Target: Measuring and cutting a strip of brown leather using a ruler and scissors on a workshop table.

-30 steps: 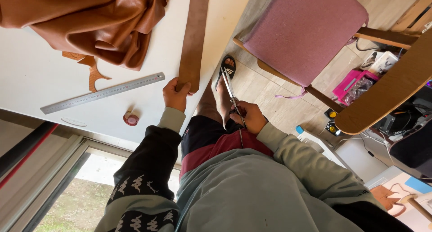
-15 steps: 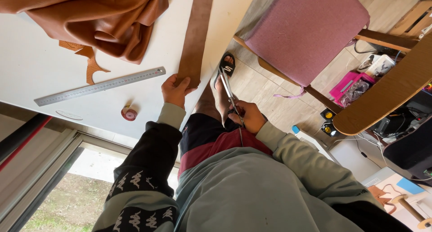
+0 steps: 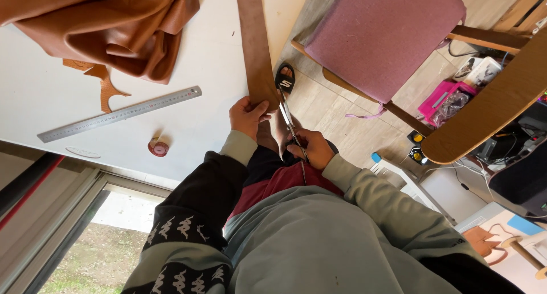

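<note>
A long brown leather strip (image 3: 255, 43) hangs over the edge of the white table (image 3: 188, 129). My left hand (image 3: 246, 115) pinches the strip's near end. My right hand (image 3: 310, 148) grips a pair of scissors (image 3: 289, 122), and the blades point up at the strip's end, right beside my left thumb. Whether the blades bite into the leather I cannot tell. Below the scissors my foot in a black sandal (image 3: 285, 78) rests on the wooden floor.
A heap of tan leather (image 3: 108, 26) lies on the table with a small leather offcut (image 3: 105, 86), a steel ruler (image 3: 119, 114) and a small red tape roll (image 3: 158, 148). A pink cushioned chair (image 3: 387, 37) stands close to the table. Boxes and cables clutter the floor at right.
The view has shifted slightly, with the table things sliding left and down in the picture. Both hands keep their hold on strip and scissors at the same spot.
</note>
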